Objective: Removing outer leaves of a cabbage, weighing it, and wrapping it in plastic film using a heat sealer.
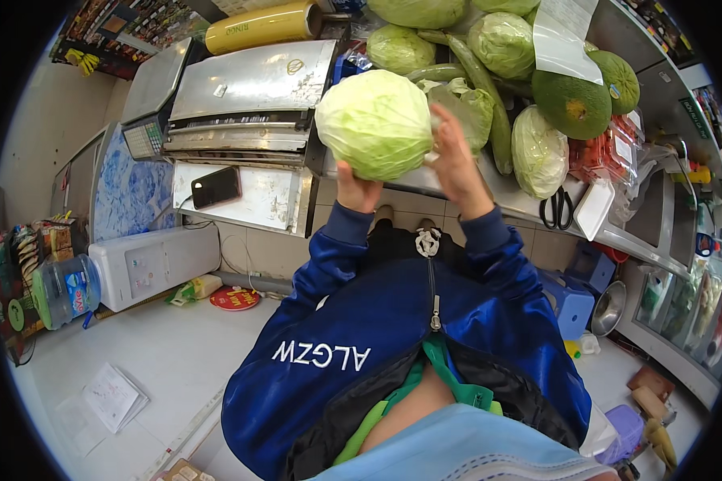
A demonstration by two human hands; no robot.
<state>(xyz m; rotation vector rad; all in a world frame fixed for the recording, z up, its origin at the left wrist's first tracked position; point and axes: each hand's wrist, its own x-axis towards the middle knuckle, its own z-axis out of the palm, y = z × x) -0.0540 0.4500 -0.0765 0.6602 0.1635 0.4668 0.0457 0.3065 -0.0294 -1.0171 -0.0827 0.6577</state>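
Observation:
A pale green cabbage [373, 126] is held up over the front edge of the steel counter [487, 186]. My left hand [359, 189] supports it from below, thumb up against its near side. Close to its right side is my right hand [458, 162], slightly blurred with the fingers apart; whether a fingertip touches the cabbage is unclear. Beyond that hand lie loose green outer leaves [466, 114], next to a long green gourd [481, 78]. A plastic-wrapped napa cabbage [540, 151] rests right of the gourd.
A wrapping machine [246, 84] with a yellow film roll [265, 27] stands left, beside a weighing scale [156, 84]. A phone [215, 187] lies on a white plate. Wrapped cabbages [502, 45], green papayas [571, 105], tomato packs [607, 150], black scissors [557, 208] and a foam tray [594, 207] occupy the right.

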